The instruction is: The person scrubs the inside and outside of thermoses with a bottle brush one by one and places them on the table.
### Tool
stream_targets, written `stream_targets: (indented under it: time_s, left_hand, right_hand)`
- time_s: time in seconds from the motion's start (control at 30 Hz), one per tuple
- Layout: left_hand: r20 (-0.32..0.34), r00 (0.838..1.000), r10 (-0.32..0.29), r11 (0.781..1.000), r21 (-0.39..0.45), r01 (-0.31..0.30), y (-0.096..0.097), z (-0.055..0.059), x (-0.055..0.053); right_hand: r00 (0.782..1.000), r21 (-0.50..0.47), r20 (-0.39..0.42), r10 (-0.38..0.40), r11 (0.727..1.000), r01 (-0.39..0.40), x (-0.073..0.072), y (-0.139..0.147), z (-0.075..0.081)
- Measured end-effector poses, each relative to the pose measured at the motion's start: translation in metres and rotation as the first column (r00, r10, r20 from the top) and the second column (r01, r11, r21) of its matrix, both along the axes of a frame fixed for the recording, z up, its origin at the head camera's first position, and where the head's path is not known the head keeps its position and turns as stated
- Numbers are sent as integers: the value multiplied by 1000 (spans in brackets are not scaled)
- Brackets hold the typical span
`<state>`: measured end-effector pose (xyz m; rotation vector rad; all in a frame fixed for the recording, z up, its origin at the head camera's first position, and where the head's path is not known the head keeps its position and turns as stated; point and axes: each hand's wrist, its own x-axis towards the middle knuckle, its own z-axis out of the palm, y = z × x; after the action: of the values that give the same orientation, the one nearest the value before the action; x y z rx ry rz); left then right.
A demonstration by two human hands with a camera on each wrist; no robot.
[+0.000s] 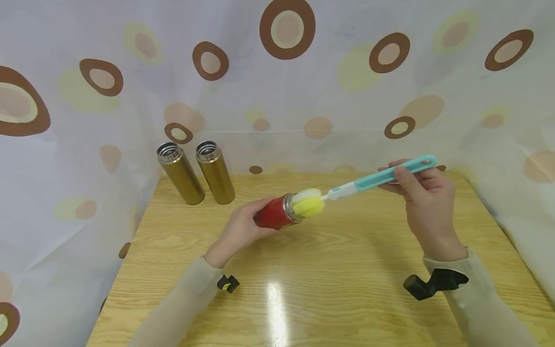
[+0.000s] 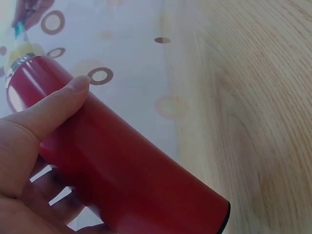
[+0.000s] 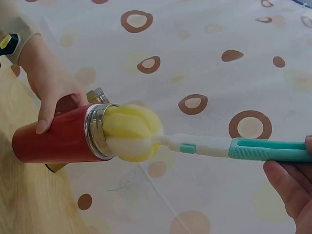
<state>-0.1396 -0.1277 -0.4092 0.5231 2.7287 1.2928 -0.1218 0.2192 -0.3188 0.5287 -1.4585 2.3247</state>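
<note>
My left hand grips a red thermos bottle round its body, tilted with the open steel mouth toward the right. In the left wrist view the thumb lies along the red bottle. My right hand pinches the teal handle of a bottle brush between thumb and fingers. The brush's yellow and white sponge head sits partly inside the bottle's mouth, with most of it bulging outside the steel rim. Handle and bottle run roughly in line.
Two gold bottles without lids stand upright at the back left of the wooden table. A patterned sheet hangs behind the table and down both sides. Black camera mounts sit on both wrists.
</note>
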Motion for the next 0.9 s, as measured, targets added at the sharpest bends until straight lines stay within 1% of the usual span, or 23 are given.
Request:
stream_targets:
  time_s: [0.13, 0.27, 0.37, 0.5, 0.73, 0.9]
  left_hand:
    - [-14, 1000, -5, 1000, -5, 5, 1, -2, 1]
    - [-19, 1000, -8, 1000, -7, 8, 3, -4, 1]
    - [-21, 1000, -6, 1000, 12, 7, 5, -4, 1]
    - [-35, 999, -2, 1000, 18, 2, 6, -3, 1]
    - [-24, 1000, 0, 1000, 10, 0, 3, -2, 0]
    - [-34, 999, -7, 1000, 11, 7, 3, -2, 1]
  right_hand:
    - [1000, 38, 15, -20, 999, 20, 1, 1, 2]
    - [999, 66, 33, -26, 998, 24, 1, 4, 2]
    - [998, 48, 53, -28, 999, 26, 0, 6, 3]
    - [997, 48, 72, -36, 998, 32, 0, 7, 4]
    - [998, 48, 66, -13, 999, 10, 1, 8, 5]
    - [998, 38, 59, -12, 999, 10, 0, 9, 6]
